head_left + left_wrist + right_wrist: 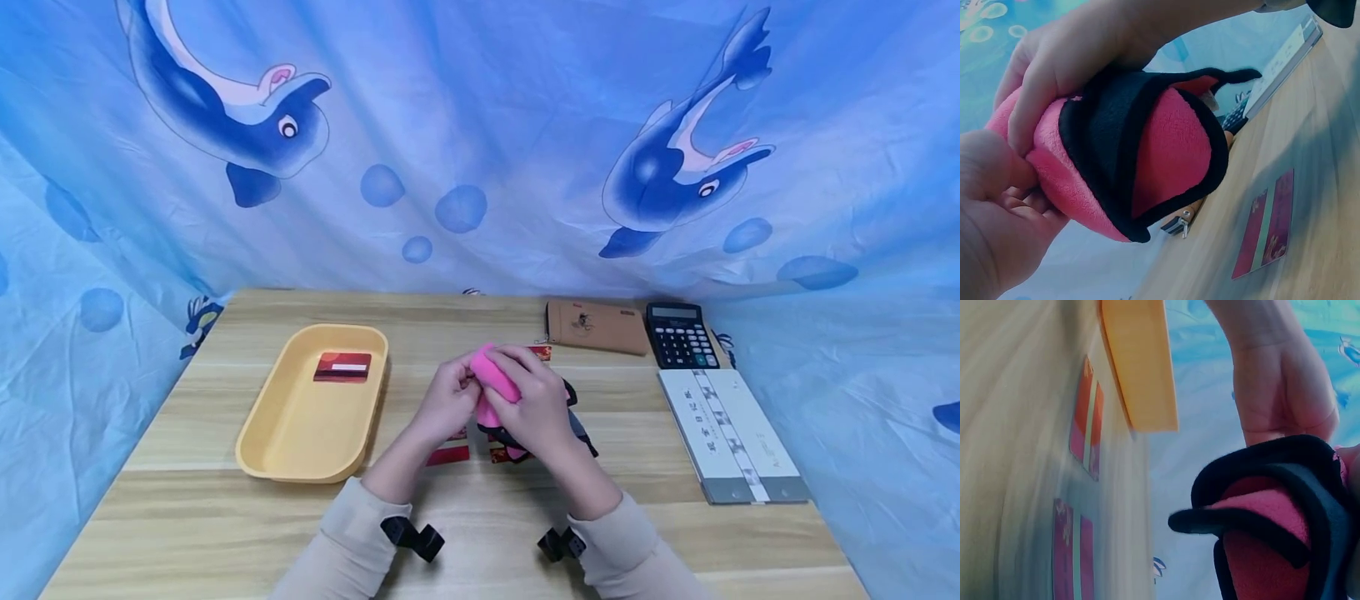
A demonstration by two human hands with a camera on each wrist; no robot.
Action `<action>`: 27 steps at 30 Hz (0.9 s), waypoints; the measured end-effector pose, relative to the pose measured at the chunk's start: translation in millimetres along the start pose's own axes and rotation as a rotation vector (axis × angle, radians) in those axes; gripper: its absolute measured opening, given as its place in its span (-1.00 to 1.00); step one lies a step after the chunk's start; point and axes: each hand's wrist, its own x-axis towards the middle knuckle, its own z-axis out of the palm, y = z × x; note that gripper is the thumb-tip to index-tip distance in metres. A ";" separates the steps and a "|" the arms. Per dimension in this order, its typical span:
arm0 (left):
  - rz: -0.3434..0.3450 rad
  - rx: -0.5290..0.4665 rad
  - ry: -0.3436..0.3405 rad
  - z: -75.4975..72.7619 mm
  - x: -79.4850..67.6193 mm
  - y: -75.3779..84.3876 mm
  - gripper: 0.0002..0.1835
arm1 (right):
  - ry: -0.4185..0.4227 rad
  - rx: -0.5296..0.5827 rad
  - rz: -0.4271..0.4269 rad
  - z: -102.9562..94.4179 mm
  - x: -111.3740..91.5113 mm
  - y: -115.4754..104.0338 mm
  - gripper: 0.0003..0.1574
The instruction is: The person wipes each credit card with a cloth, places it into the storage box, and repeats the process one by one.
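Both hands hold a folded pink and dark grey cloth with black edging above the middle of the table. My left hand pinches the pink end from the left side. The right hand wraps over it from the right, fingers curled on the pink fabric. In the left wrist view, the cloth is rolled into a loose tube with pink layers inside. The right wrist view shows its black-edged layers fanning apart. Beneath the hands lie several red cards with a pale stripe, partly hidden by the hands and cloth.
On the left stands a yellow tray with a red card inside. At the back right lie a brown wallet and a black calculator. A white and grey booklet lies at the right edge. A blue curtain hangs behind.
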 end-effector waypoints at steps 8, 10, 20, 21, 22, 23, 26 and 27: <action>-0.065 -0.031 0.052 -3.3 -3.3 0.5 -0.56 | 0.046 -0.090 0.033 -3.8 -1.0 2.8 -0.60; -0.076 -0.027 0.083 -4.6 -4.0 1.2 -0.59 | 0.075 -0.100 0.059 -6.9 -1.7 9.0 -0.59; -0.028 -0.171 0.185 -12.9 -3.7 1.5 -0.62 | 0.164 -0.124 0.186 -28.2 -13.9 45.4 -0.49; -0.034 -0.176 0.194 -13.3 -3.6 1.6 -0.67 | 0.165 -0.121 0.200 -30.3 -15.4 47.3 -0.49; -0.038 -0.171 0.199 -13.9 -3.5 1.9 -0.70 | 0.166 -0.114 0.212 -32.2 -17.0 49.2 -0.48; -0.045 -0.165 0.200 -14.5 -3.3 2.1 -0.71 | 0.168 -0.106 0.222 -33.9 -18.2 51.0 -0.48; -0.044 -0.136 0.186 -16.7 -2.1 2.0 -0.69 | 0.180 -0.090 0.237 -38.0 -20.2 55.2 -0.47; -0.040 -0.122 0.180 -17.6 -1.9 2.0 -0.68 | 0.182 -0.083 0.241 -39.1 -20.5 56.2 -0.47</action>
